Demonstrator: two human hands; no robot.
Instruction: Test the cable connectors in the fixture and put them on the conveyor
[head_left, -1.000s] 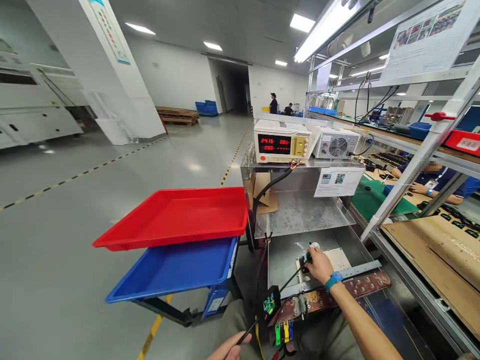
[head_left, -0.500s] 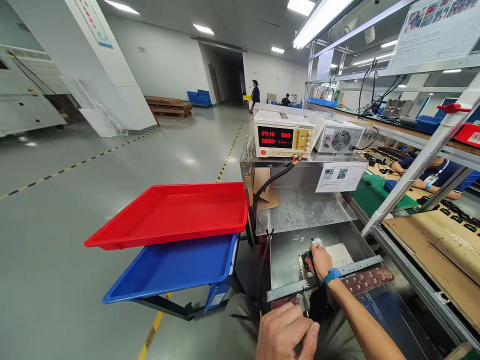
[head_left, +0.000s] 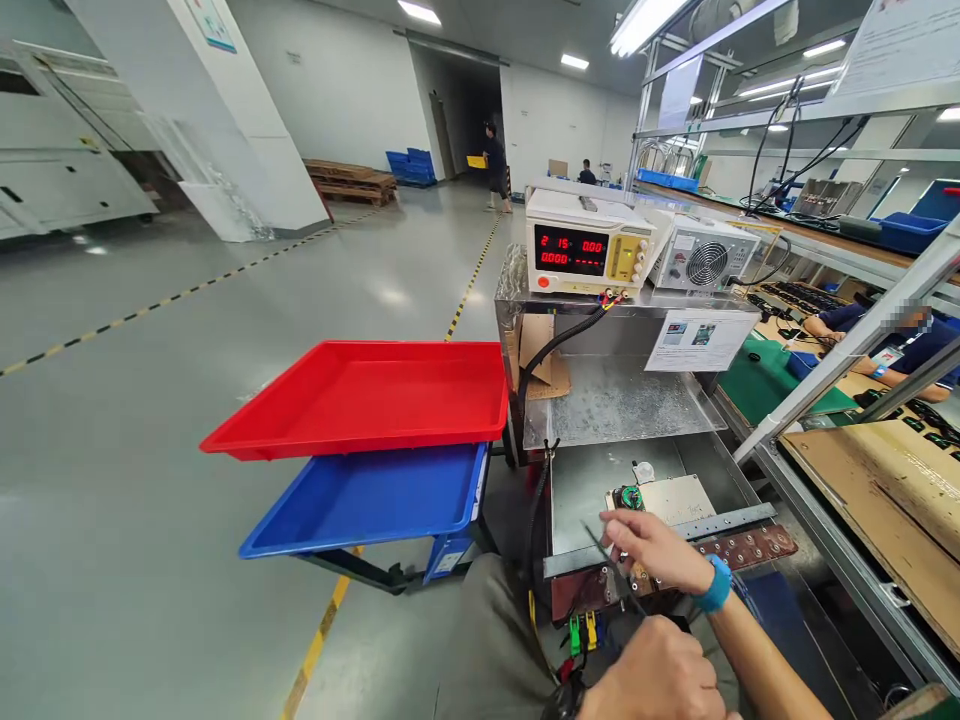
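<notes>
My right hand (head_left: 651,553), with a blue wristband, hovers over the front rail of the metal bench and pinches a thin black wire (head_left: 598,541). Lower and nearer to me, my left hand (head_left: 654,676) is a closed fist around the black cable that runs down to a dark connector (head_left: 559,699). A small round green and black part (head_left: 628,497) lies free on a beige plate (head_left: 675,497) just beyond my right hand. A brown fixture board (head_left: 750,547) with bolts lies along the rail. Green and yellow clips (head_left: 581,631) hang below it.
A cream power supply (head_left: 589,250) with red digits and a fan unit (head_left: 705,262) stand on the steel shelf. A red tray (head_left: 360,395) sits above a blue tray (head_left: 367,495) at left. A co-worker (head_left: 885,340) sits at right. Another person (head_left: 495,165) walks far back.
My right hand let go of the round part on the plate and drew back to the wire. My left hand shifted right and lower. The far person walked left.
</notes>
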